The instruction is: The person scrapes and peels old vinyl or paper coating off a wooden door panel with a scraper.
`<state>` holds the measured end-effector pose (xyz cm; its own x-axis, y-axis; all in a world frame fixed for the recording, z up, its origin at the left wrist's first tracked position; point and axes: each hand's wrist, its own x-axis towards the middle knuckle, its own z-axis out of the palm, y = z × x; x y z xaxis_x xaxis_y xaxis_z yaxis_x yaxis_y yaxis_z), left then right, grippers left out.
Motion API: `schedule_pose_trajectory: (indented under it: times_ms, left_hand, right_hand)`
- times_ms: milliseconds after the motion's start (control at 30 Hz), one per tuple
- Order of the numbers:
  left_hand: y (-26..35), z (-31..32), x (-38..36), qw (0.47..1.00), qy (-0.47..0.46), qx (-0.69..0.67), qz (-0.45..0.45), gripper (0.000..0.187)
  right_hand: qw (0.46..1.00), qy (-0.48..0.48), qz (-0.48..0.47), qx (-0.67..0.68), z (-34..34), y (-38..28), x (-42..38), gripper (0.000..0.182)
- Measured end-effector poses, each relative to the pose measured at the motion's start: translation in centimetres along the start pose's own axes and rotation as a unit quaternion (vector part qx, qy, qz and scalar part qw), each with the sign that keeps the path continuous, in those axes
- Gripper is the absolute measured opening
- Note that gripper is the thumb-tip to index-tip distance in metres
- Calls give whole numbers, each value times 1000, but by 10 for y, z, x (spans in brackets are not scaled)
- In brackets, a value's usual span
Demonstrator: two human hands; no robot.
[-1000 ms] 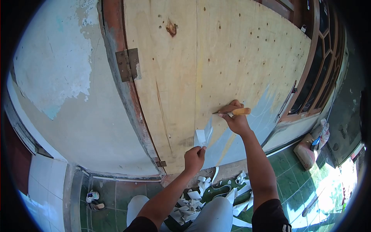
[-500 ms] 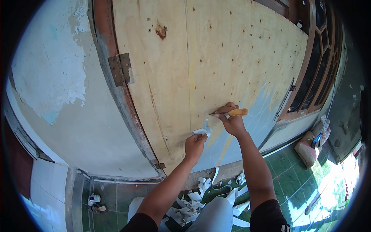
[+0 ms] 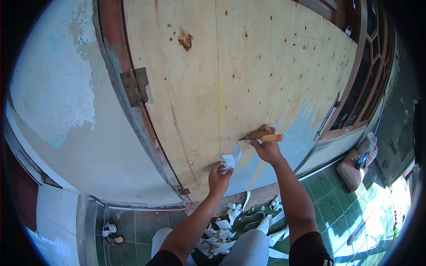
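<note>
A plywood door panel [image 3: 191, 97] fills the middle, with a pale blue layer [image 3: 293, 133] on its lower right part. Pinched in my left hand [image 3: 218, 177] is a whitish strip [image 3: 227, 161], low on the panel. My right hand [image 3: 267, 148] is closed on a tool with a wooden handle [image 3: 272, 138]; its thin dark blade points left, close to the panel surface. The blade tip is just above the upper end of the loose strip.
Torn whitish scraps [image 3: 219, 239] lie on the green tiled floor [image 3: 326, 199] around my knees. A rusty hinge [image 3: 135, 86] joins the panel to the frame at left. A sack [image 3: 350, 173] stands at right, and small items [image 3: 109, 230] sit at lower left.
My left hand has moved down and slightly left with the strip, which shows larger now. My right hand and the tool are slightly lower. The view has shifted a little.
</note>
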<state>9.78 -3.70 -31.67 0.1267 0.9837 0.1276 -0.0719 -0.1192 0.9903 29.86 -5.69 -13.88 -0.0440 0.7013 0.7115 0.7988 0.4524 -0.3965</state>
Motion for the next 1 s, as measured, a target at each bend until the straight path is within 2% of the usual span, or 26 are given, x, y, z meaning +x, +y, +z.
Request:
schedule_pose_trajectory:
  times_ms: [33, 67, 167, 267, 333, 367, 433, 567, 600, 667, 767, 867, 1000]
  left_hand:
    - [5, 4, 1, 999, -13, -30, 24, 51]
    - [11, 6, 8, 997, -40, -61, 10, 52]
    - [50, 4, 16, 978, -144, -131, -72, 51]
    - [84, 18, 16, 965, -114, -185, -148, 59]
    - [94, 18, 20, 974, -123, -126, -143, 61]
    - [103, 15, 19, 975, -129, -99, -152, 62]
    - [107, 6, 23, 974, -149, -37, -165, 70]
    - [125, -7, 26, 956, -195, -46, -212, 83]
    - [127, -8, 24, 960, -205, -44, -184, 80]
    - [151, -8, 26, 954, -211, -8, -213, 63]
    - [112, 7, 31, 958, -135, -16, -252, 39]
    - [128, 21, 33, 930, -36, -169, -324, 34]
    - [119, 35, 25, 938, 7, -161, -307, 32]
  right_hand:
    - [1000, 12, 9, 21, 2, 1, 0, 13]
    - [999, 2, -21, -33, 3, 1, 0, 13]
    - [997, -41, -26, -59, -8, -13, 13, 13]
    - [998, -49, 22, -35, -8, -15, 16, 12]
    - [998, -37, 39, -36, -6, -18, 15, 13]
    - [993, -72, 7, -91, -7, -23, 17, 15]
    - [990, -96, 22, -104, -11, -27, 25, 16]
    - [989, -93, 70, -94, -12, -34, 31, 19]
    - [989, -81, 82, -93, -12, -36, 28, 19]
    - [985, -105, 79, -108, -3, -38, 25, 19]
    - [976, -158, 40, -144, 1, -34, 19, 19]
    - [991, -94, 41, -87, -7, -30, 16, 21]
    - [991, -78, 32, -100, -17, -24, 17, 17]
